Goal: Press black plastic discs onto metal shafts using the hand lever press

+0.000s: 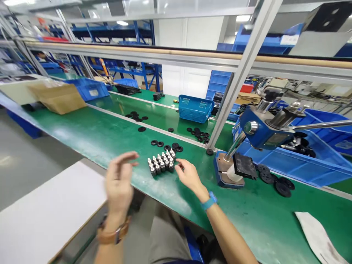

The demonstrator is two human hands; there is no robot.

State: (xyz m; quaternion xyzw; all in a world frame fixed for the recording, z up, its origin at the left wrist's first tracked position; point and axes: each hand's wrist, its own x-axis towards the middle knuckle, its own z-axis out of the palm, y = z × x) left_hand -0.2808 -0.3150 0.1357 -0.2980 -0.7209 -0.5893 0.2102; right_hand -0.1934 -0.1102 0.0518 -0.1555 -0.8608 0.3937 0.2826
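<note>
Several small black parts with white tips (162,163) stand upright, packed in rows on the green bench in front of me. My left hand (120,179) hovers left of the rows above the bench's front edge, fingers apart and slightly blurred, with nothing in it. At the right end of the rows is my right hand (189,175), thumb and forefinger apart and nothing visible between them. Its fingertips are close to the end parts; whether they touch I cannot tell. Just behind the rows lie several black rings (160,144).
A blue hand press (258,128) stands to the right, before a large blue bin (319,165) of black parts. Black discs (282,187) lie beside it. Farther back are a blue basket (195,109) and a metal upright (236,77). A cardboard box (59,98) sits far left.
</note>
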